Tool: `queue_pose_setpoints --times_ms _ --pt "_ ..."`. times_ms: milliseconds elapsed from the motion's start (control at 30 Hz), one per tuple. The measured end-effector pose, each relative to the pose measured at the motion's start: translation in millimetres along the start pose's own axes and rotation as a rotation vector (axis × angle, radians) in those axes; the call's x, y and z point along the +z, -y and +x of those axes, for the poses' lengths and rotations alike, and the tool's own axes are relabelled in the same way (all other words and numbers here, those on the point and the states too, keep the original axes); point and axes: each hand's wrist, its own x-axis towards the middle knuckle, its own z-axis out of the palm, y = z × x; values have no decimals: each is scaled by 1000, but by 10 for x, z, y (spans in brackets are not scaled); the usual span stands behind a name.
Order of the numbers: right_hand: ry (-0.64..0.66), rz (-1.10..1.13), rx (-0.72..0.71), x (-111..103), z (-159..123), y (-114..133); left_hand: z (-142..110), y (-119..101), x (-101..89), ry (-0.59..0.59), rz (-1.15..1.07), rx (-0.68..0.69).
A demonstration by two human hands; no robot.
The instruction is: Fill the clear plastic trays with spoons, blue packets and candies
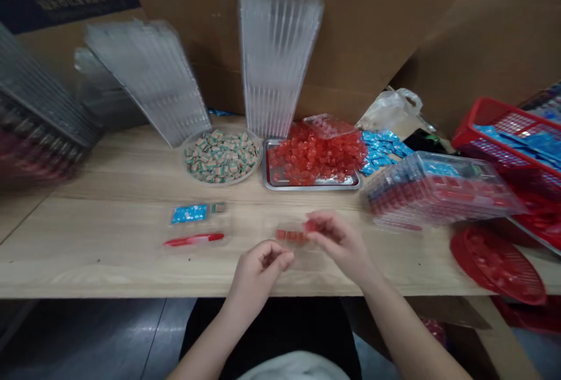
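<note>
A clear plastic tray [309, 262] lies flat before me near the table's front edge, with a short row of small red cubes [292, 235] in it. Over the tray's right side, my right hand [335, 239] pinches a red jelly-like piece [310, 226] between thumb and fingers. My left hand [263, 266] is closed at the tray's near left, thumb against forefinger; what they grip, if anything, I cannot make out. A second clear tray [197, 229] to the left holds a blue packet [189, 213], a small wrapped square [218, 207] and a red pen-shaped item [195, 239].
Behind the trays stand a round dish [186, 172] of small wrapped squares and a metal tray [280, 184] heaped with red pieces. Blue packets [383, 149], stacked filled trays [456, 184] and red baskets [464, 128] are on the right. Tall clear tray stacks [278, 58] lean against cardboard.
</note>
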Motion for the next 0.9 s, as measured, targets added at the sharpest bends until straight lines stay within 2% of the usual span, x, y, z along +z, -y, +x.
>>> queue_pose_setpoints --times_ms 67,100,167,267,333,433,500,600,700,767,833,900 --pt "-107 -61 70 -20 102 -119 -151 145 -85 -137 299 224" --pt "-111 -125 75 4 156 -158 -211 223 -126 -185 427 329" --pt "1 -285 -1 122 252 -181 -287 362 -190 -217 609 470" --pt "235 -509 -234 400 322 -127 -292 489 -226 -171 745 520" --pt "329 -646 -323 581 312 -93 -258 520 -226 -160 766 539" --pt "360 -814 -355 764 264 -89 -216 534 -224 -174 727 578" --pt "361 -856 -362 800 256 -107 -205 540 -227 -169 691 584" --pt "329 -706 -343 675 268 -149 -208 546 -237 -165 648 571" --pt "101 -545 -245 346 163 -197 -227 535 -258 -151 628 578" --pt "-35 -556 -179 92 -28 -221 -239 512 -284 -146 615 571" --pt "-9 -604 -154 -102 -286 -236 -240 480 -318 -141 616 551" --pt "117 -640 -146 -186 -544 -247 -223 447 -353 -122 646 536"
